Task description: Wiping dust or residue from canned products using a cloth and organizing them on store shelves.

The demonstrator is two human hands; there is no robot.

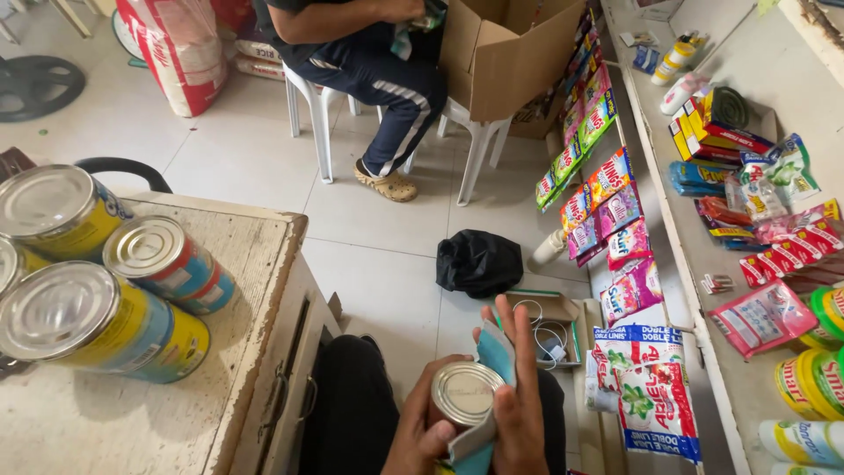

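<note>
My left hand (420,442) grips a small tin can (463,393) from below, its silver lid facing up. My right hand (520,406) presses a blue and white cloth (495,354) against the can's right side, fingers stretched upward. Both hands are low in the view, above my dark-trousered lap (352,413). More of the cloth hangs beneath the can.
Several yellow and blue cans (97,321) lie on a worn white wooden table (255,264) at left. Another person (387,70) sits on a white plastic chair beside a cardboard box (505,53). A black bag (479,261) lies on the floor. Shelves (730,369) at right hold sachets and packets.
</note>
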